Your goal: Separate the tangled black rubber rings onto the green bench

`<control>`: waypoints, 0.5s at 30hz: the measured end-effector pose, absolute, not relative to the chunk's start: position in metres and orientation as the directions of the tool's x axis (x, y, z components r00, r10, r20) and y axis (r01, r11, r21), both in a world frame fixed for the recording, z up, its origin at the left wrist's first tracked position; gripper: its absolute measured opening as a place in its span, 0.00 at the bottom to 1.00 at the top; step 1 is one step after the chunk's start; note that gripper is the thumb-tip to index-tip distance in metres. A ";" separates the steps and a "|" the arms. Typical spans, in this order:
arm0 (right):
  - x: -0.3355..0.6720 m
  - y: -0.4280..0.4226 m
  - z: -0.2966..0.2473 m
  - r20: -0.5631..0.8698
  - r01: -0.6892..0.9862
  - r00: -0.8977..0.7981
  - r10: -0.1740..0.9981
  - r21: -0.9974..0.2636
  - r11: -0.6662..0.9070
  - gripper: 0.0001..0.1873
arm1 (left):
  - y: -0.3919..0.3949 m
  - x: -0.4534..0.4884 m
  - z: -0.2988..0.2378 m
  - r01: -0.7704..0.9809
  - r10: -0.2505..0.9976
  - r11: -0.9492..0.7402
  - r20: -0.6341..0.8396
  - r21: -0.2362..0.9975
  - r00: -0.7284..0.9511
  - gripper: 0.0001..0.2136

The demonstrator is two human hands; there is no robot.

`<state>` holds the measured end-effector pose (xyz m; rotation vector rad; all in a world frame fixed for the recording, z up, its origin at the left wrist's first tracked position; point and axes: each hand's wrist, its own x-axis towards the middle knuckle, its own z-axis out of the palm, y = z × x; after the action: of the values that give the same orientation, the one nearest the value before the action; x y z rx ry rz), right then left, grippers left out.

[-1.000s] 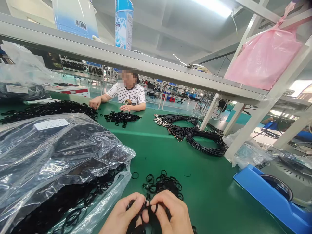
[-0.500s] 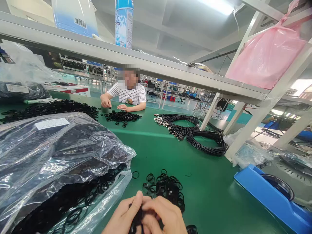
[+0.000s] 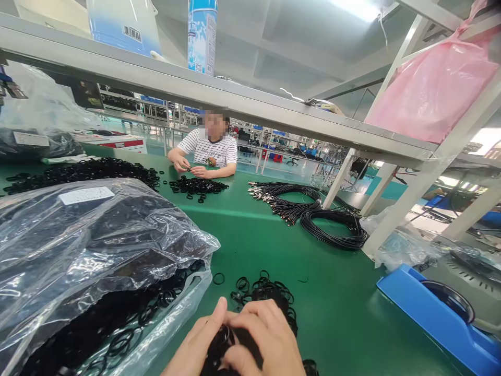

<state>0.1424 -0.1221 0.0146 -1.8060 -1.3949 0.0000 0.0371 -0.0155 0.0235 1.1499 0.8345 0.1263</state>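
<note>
Both hands come together at the bottom middle, over black rubber rings. My left hand [image 3: 198, 342] is cupped with its thumb up, and several rings [image 3: 222, 339] lie in it against the palm. Curled over from the other side, my right hand [image 3: 270, 339] has its thumb and fingers bent at the same rings; its fingertips are partly hidden. A loose pile of black rings [image 3: 270, 288] lies on the green table [image 3: 336, 303] just beyond the hands. One single ring [image 3: 218, 278] lies apart to its left.
A large clear plastic bag [image 3: 117, 235] full of rings fills the left side. Coiled black cables [image 3: 332, 230] lie by the shelf post. A blue tape dispenser [image 3: 434, 318] stands at right. Across the table, a person [image 3: 215, 151] handles rings beside another pile [image 3: 199, 186].
My hands have parted slightly, showing more rings between them, and the right fingers have risen a little. The person opposite has brought both hands together.
</note>
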 end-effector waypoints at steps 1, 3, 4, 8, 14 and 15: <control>0.141 -0.121 0.013 0.460 0.810 0.355 0.814 -0.585 -0.023 0.04 | -0.015 0.037 0.023 0.310 0.503 0.416 -0.500 0.855 0.705 0.31; 0.142 -0.121 0.012 0.454 0.787 0.381 0.805 -0.616 -0.025 0.05 | -0.015 0.038 0.022 0.300 0.479 0.358 -0.449 0.884 0.754 0.30; 0.144 -0.121 0.012 0.432 0.750 0.430 0.793 -0.659 -0.047 0.07 | -0.014 0.039 0.021 0.293 0.444 0.331 -0.422 0.897 0.790 0.30; 0.151 -0.124 0.019 0.274 0.587 0.599 0.752 -0.789 -0.181 0.06 | -0.011 0.044 0.012 0.202 0.376 0.311 -0.315 0.929 0.871 0.25; 0.166 -0.134 0.034 0.235 0.505 0.682 0.693 -0.837 -0.213 0.08 | -0.002 0.047 0.003 0.077 0.535 0.379 -0.286 0.922 0.795 0.24; 0.169 -0.135 0.037 0.226 0.502 0.684 0.693 -0.835 -0.224 0.08 | 0.000 0.046 0.003 0.084 0.551 0.375 -0.295 0.923 0.780 0.25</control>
<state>0.1686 -0.1353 0.0367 -1.8853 -0.9357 0.2367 0.0464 -0.0001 0.0029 1.1657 0.6391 0.3264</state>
